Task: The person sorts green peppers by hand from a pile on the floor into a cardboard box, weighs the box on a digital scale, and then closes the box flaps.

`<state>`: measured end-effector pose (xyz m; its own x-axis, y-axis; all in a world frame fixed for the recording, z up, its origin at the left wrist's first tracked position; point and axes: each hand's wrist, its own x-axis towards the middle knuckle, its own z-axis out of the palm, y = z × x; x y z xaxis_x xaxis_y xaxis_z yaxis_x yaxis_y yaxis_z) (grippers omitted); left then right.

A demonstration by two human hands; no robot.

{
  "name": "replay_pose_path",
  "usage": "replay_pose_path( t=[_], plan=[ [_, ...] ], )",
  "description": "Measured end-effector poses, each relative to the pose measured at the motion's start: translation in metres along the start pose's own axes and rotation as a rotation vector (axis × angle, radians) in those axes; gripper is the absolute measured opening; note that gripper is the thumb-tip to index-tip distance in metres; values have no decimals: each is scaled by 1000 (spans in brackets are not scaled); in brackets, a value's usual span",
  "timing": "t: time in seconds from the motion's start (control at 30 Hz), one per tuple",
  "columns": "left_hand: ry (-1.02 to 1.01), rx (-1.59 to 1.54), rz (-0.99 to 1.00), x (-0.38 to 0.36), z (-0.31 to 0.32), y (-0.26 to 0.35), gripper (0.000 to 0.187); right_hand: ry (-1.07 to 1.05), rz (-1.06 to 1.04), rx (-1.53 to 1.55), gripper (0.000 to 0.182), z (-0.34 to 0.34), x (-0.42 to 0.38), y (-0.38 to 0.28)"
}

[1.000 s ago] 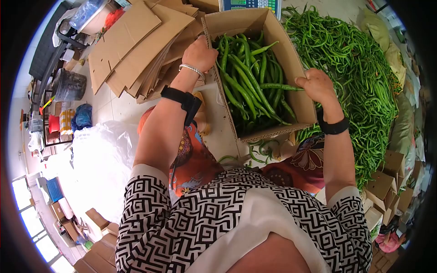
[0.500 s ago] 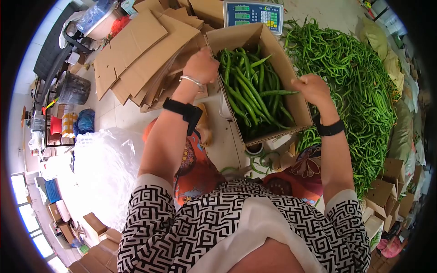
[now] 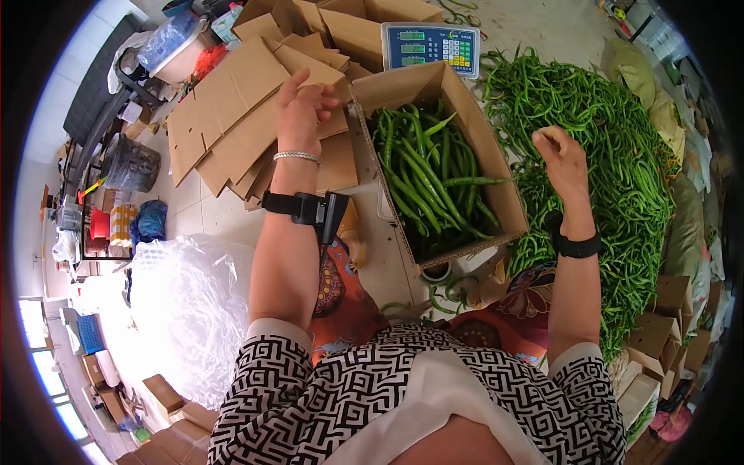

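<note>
An open cardboard box (image 3: 496, 167) filled with long green chili peppers (image 3: 434, 167) stands in front of me, just below a digital scale's display (image 3: 431, 50). My left hand (image 3: 304, 112) is raised left of the box, over stacked flat cardboard (image 3: 225, 101). Its fingers are loosely bent and apart, with nothing in them. To the right of the box, my right hand (image 3: 564, 159) hovers over a large heap of green chilies (image 3: 597, 147). Its fingers are curled with a gap to the thumb, and nothing shows between them. Neither hand touches the box.
A big white plastic bag (image 3: 186, 310) bulges at my left, near a dark bucket (image 3: 132, 163). More cardboard boxes (image 3: 651, 333) and full sacks (image 3: 682, 221) line the right side. A few loose chilies (image 3: 446, 298) lie on the floor between my feet.
Both hands have let go of the box's sides and moved apart, the left one leftward and the right one rightward. The box of chilies appears slightly lower in view.
</note>
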<state>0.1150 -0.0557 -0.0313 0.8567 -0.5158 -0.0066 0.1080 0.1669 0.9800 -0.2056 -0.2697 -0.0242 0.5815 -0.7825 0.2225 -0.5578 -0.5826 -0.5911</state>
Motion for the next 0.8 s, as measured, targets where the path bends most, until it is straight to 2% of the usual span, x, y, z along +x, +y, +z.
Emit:
replay_pose_path(
  t=[0.23, 0.37, 0.4, 0.53, 0.67, 0.8],
  plan=[
    [63, -101, -41, -8, 6, 6, 44, 35, -31, 17, 24, -6, -6, 7],
    [11, -155, -67, -9, 7, 5, 44, 24, -49, -10, 21, -8, -9, 4],
    [15, -160, -75, -10, 10, 5, 44, 57, -115, -3, 20, -6, -9, 5],
    [8, -118, -95, -8, 14, 2, 44, -3, -69, -7, 18, -10, -9, 0],
    [7, -114, -105, -4, 16, 0, 45, 41, -123, -11, 19, -8, -7, 7],
    [2, -105, -106, -3, 20, 2, 45, 35, -76, -26, 18, -11, -5, 7]
  ],
)
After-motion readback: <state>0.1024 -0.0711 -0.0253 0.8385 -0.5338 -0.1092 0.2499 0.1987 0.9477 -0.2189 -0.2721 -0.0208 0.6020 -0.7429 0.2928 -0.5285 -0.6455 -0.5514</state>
